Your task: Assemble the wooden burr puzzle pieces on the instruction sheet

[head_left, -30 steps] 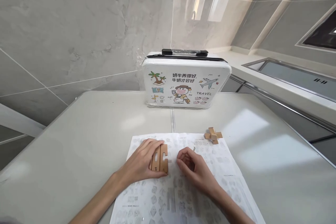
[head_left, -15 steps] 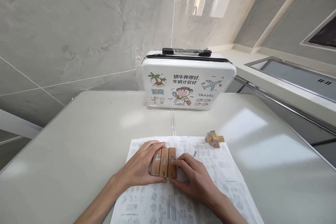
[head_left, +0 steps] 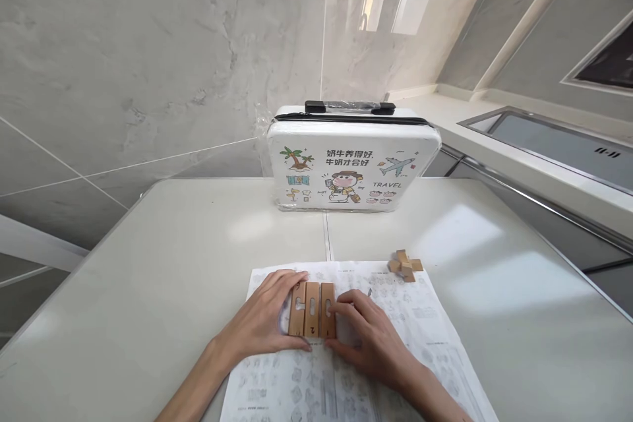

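Observation:
Three notched wooden puzzle bars lie side by side on a printed instruction sheet. My left hand presses against their left side, fingers curled round the outer bar. My right hand presses against their right side, fingertips on the third bar. Together the hands hold the bars squeezed flat on the paper. An assembled wooden cross puzzle sits at the sheet's far right corner, away from both hands.
A small white suitcase with cartoon prints and a black handle stands at the back of the pale table, against a grey tiled wall. To the right runs a counter with a recessed steel sink.
My right hand brought a third bar against the two under my left hand. The three bars then got straightened into an even, upright row.

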### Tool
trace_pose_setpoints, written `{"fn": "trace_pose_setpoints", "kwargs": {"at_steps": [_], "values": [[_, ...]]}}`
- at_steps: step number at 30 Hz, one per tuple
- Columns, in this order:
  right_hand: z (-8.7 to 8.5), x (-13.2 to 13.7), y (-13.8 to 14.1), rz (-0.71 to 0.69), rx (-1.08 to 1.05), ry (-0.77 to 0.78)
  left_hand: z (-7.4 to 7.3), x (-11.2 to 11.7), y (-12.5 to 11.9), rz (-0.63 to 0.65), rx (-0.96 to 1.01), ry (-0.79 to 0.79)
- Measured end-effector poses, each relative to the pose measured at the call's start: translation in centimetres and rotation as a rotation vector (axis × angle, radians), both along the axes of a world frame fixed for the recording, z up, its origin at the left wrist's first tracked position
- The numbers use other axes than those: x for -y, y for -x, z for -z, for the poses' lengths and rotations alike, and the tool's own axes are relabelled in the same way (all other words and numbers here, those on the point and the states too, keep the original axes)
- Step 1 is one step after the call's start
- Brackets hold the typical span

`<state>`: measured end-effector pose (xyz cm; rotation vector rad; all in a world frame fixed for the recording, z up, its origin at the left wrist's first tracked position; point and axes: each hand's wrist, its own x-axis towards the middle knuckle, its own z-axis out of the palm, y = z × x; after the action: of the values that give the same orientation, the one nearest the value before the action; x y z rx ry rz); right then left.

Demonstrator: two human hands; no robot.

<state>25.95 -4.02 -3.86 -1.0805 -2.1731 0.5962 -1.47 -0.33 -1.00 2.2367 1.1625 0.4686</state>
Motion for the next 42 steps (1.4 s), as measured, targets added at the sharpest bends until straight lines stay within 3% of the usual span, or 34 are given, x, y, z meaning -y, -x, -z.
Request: {"fn": "trace_pose_setpoints", "kwargs": {"at_steps": [6,10,14,19,23,26,29,32,37,42], "values": [[-2.0,-1.0,1.3,-0.049,0.075,0.042,-0.9,0.6,0.3,-0.008,-0.010,0.059],[-1.9,-1.7,2.8,-0.070,0.118,0.047,-1.2,1.8,0.9,-0.023,-0.043,0.041],[-1.7,-2.2,3.9,-0.090,0.140,0.052,-0.3,3.5,1.0,-0.191,-0.056,-0.094],[-3.2,-2.8,4.0,-0.141,0.126,0.070,1.2,5.3,0.1,-0.407,-0.070,-0.194],[-4.7,-3.0,3.3,-0.182,0.092,0.054,0.7,5.9,-0.8,-0.449,-0.030,-0.183],[-5.7,-2.8,2.5,-0.215,0.045,0.057,-0.5,6.3,-1.4,-0.470,0.084,-0.027],[-6.7,-2.5,1.8,-0.213,-0.031,0.099,-1.9,7.4,-1.8,-0.500,0.283,0.280],[-7.6,-2.1,1.5,-0.211,-0.132,0.188,-2.9,8.9,-2.1,-0.609,0.456,0.536],[-8.3,-1.5,1.6,-0.250,-0.287,0.360,-3.7,10.4,-1.8,-0.582,0.607,0.706],[-7.4,-0.4,1.9,-0.259,-0.406,0.501,-3.0,10.8,-0.4,-0.488,0.635,0.807]]}}
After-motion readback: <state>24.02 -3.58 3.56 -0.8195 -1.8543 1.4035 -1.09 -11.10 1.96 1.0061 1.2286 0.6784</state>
